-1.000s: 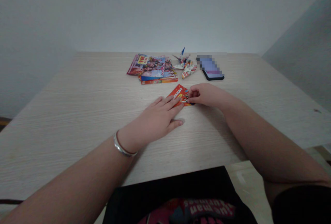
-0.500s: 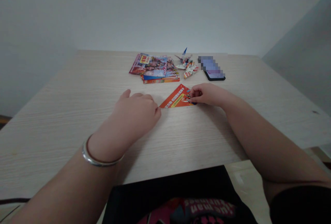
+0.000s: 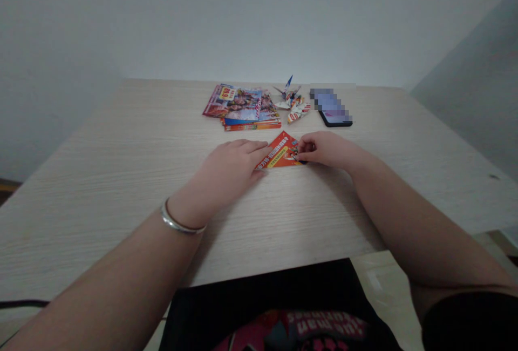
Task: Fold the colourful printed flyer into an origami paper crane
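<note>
On the table [image 3: 129, 146] before us, a red folded paper [image 3: 282, 155] lies between our two hands, a triangle with its tip pointing away. Our left hand [image 3: 234, 166] is open, fingers laid over the paper's left end and covering part of its print, thumb at the near edge; a silver bangle [image 3: 180, 225] circles that wrist. Our right hand [image 3: 322, 147] is curled, thumb and finger pinching the right corner.

Just beyond the paper's tip, toward the wall [image 3: 259, 21], sit a stack of flyers [image 3: 243, 107] on the left, a crane [image 3: 286, 94] and another folded piece [image 3: 298, 111] touching or nearly so, and a phone [image 3: 334, 110] on the right, its screen blurred.

The paper carries white Chinese characters, seemingly ending in 招募令, above a yellow strip too small for us to read. The top flyer's yellow label shows upside-down digits, perhaps 68.9. The lettering on our black shirt [image 3: 275, 286] is too blurred to read surely.
</note>
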